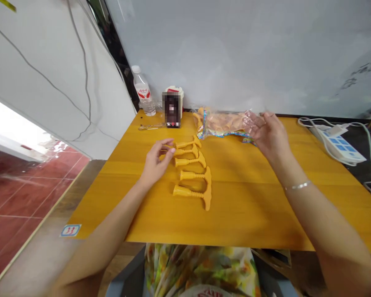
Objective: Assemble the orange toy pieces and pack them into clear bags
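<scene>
Several yellow T-shaped plastic handles point(194, 193) lie in a column on the wooden table, their crossbars to the right. My left hand point(157, 161) is at the left ends of the upper handles point(187, 151), thumb and fingers apart; its thumb tip overlaps one handle's end, and I cannot tell whether it touches. Behind them lies a clear plastic bag point(224, 123) with colourful printed edges and more yellow-orange pieces inside. The fingers of my right hand point(270, 134) are closed on the bag's right end, and the fingertips are partly hidden by glossy film.
A water bottle point(144, 91) and a phone point(172, 109) leaning on a white container point(179, 94) stand at the back left. A white power strip point(340, 142) with cables lies at the right. A whiteboard point(235, 53) rises behind the table point(250, 214).
</scene>
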Motion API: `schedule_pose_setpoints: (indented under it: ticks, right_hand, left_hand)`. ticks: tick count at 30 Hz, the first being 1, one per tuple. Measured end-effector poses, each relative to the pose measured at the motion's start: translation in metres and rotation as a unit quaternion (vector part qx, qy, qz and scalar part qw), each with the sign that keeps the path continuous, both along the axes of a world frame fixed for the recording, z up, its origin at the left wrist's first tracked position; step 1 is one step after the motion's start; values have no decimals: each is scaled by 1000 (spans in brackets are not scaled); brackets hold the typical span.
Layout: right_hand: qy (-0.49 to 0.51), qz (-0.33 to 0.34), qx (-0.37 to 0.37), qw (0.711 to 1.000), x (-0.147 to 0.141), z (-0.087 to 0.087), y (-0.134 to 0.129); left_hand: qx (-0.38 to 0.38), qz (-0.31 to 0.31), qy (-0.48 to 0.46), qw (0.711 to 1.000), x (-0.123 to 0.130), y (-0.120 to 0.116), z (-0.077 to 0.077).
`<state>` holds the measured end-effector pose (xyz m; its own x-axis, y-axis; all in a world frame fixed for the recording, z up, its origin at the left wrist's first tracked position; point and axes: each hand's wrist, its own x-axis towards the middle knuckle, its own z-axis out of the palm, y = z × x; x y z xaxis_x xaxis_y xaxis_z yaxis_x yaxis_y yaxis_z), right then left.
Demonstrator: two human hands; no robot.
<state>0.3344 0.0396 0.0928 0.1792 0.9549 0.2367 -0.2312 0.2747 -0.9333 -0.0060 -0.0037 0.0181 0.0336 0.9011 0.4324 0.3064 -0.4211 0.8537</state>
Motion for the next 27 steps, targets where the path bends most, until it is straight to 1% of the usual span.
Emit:
schedule_pose_setpoints:
  ticks: [1,2,4,5,7,8,9,12,14,16,18,20,21,23,25,26,27]
  right_hand:
    - [29,34,3,999,-14,3,-27]
    - [49,60,2,997,-29,5,-55]
    - [78,106,-20,991,-54,4,-108]
    - [86,135,-37,986,-65,-1,-131]
    - [99,187,-78,974,-82,-17,-168]
    - [102,207,-100,968,-89,-28,-182]
    - [102,230,-125,960,-96,-41,-191]
    - [94,276,-194,937,-117,-76,-205]
    - [89,284,-227,927,-132,-91,-208]
    - [81,287,-239,924,-145,-99,-209]
    - [59,295,-235,925,-153,-102,-211]
    - [24,303,-210,929,-153,-104,-213]
    - [1,301,-189,935,-150,-105,-214]
    - [-63,276,-131,950,-138,-107,-214]
    - [-168,215,-58,960,-121,-109,-210]
    - [-232,176,-20,956,-112,-110,-207]
    - [-298,136,18,945,-103,-110,-203]
  left_hand:
    - [-51,-11,-63,997,3,-6,2]
    - [-106,-26,-126,986,7,-14,3]
    - [-208,-71,-230,948,11,-36,6]
    - [-248,-96,-268,926,10,-49,7]
    - [-296,-126,-322,890,3,-75,7]
    - [-300,-117,-344,882,-4,-88,6]
    - [-292,-88,-362,881,-13,-99,5]
    - [-233,65,-392,888,-48,-126,-5]
    - [-199,154,-398,882,-71,-136,-15]
    - [-176,209,-391,879,-89,-142,-24]
    - [-158,237,-360,889,-104,-144,-34]
    - [-135,262,-302,907,-118,-144,-43]
    - [-116,284,-266,914,-124,-144,-47]
    - [-77,339,-182,920,-134,-146,-50]
    - [-43,380,-87,920,-136,-150,-46]
    - [-26,387,-43,921,-132,-153,-41]
    - [-10,382,-6,924,-125,-156,-34]
